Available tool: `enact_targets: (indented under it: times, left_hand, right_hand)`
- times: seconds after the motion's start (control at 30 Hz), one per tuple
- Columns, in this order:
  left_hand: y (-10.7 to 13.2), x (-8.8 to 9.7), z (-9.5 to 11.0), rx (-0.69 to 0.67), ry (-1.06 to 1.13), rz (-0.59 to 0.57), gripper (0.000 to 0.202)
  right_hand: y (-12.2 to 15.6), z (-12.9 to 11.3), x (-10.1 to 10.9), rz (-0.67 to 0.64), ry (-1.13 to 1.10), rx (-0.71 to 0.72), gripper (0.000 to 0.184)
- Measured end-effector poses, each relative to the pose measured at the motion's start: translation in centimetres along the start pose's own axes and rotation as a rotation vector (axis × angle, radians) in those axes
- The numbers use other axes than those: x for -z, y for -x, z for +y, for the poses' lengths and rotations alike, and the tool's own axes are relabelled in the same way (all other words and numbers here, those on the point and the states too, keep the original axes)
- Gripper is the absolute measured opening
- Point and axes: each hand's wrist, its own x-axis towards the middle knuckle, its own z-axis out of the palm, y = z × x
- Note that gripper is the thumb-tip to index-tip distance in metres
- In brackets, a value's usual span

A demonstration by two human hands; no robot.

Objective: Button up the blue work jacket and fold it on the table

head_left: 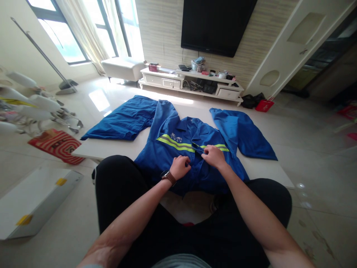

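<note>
A blue work jacket [170, 123] with a yellow-green reflective stripe lies spread on a low white table [111, 147], sleeves out to both sides. My left hand [180, 166], a watch on its wrist, is curled on the left edge of the jacket's front opening. My right hand [214, 156] pinches the right edge of the opening just under the stripe. Both hands meet at the middle of the jacket front, near its lower half.
My knees in black trousers frame the table's near edge. A white box [33, 201] and a red patterned bag [57, 145] lie on the floor at left. A TV cabinet [192, 83] stands along the far wall, with a red bag [264, 105] beside it.
</note>
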Motion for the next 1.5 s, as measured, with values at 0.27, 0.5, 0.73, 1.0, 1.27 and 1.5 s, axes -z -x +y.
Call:
enact_targets:
  times: [0.27,0.5,0.73,1.0,1.27,1.5]
  left_hand:
    - [-1.6,2.8,0.7,-0.063,-0.122,-0.236,0.008]
    - [-7.4,7.2,0.3,-0.237,-0.268,-0.397,0.013]
    - [-9.0,4.6,-1.3,-0.198,-0.110,-0.406,0.011]
    - [-9.4,4.9,-0.8,-0.068,0.001,-0.184,0.034]
    - [-9.0,5.5,0.3,-0.055,0.105,-0.141,0.023]
    - [-9.3,5.8,0.2,-0.083,0.092,-0.279,0.021]
  right_hand:
    - [0.6,0.1,0.8,-0.194,0.151,-0.034,0.024]
    - [-1.8,-1.8,0.6,-0.163,0.284,0.383,0.034]
    - [-5.6,0.1,-2.4,-0.264,0.168,0.210,0.033]
    - [-5.9,0.5,-0.4,-0.261,-0.477,0.163,0.023]
    - [-5.4,0.9,1.5,-0.312,-0.761,0.146,0.023]
    - [-5.8,0.8,1.3,-0.285,-0.510,0.139,0.027]
